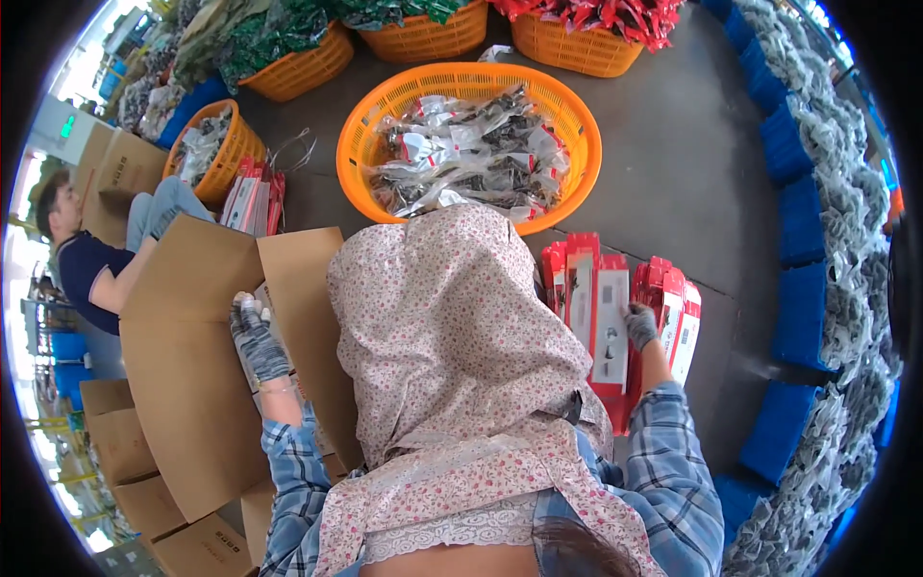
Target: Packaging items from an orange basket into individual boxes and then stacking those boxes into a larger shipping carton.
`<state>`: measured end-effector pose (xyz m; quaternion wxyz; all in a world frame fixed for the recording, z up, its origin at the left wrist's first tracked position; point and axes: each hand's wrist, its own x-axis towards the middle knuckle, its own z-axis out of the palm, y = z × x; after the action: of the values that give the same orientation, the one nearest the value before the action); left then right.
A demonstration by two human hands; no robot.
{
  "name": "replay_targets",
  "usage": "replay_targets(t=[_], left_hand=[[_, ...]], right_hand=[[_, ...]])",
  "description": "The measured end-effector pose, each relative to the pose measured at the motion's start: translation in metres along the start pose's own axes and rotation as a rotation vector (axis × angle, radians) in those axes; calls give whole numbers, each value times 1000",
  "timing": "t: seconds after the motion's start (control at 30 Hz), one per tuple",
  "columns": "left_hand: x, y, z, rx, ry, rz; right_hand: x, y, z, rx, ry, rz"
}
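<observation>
Hands work apart, both gloved. Right hand (640,325) closes its fingers on the top edge of a red flat package (610,322), one of a standing row at 3 o'clock from the apron. Left hand (256,337) rests flat and open inside the cardboard box (192,385) at 9 o'clock. Advice: pinch one package only, lift straight up clear of its neighbours, and keep the box flap pressed back. Orange basket (385,106) of silver bags sits at 12 o'clock.
</observation>
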<state>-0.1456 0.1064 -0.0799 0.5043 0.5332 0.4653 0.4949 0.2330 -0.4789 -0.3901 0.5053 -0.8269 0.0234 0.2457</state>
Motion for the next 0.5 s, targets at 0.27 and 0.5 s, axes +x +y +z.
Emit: replay_targets(t=[0.27, 0.5], left_hand=[[1, -22, -48, 73, 29, 18], [-14, -36, -47, 45, -34, -22]], right_hand=[[-80, -151, 77, -891, 234, 223], [-57, -108, 57, -747, 111, 387]])
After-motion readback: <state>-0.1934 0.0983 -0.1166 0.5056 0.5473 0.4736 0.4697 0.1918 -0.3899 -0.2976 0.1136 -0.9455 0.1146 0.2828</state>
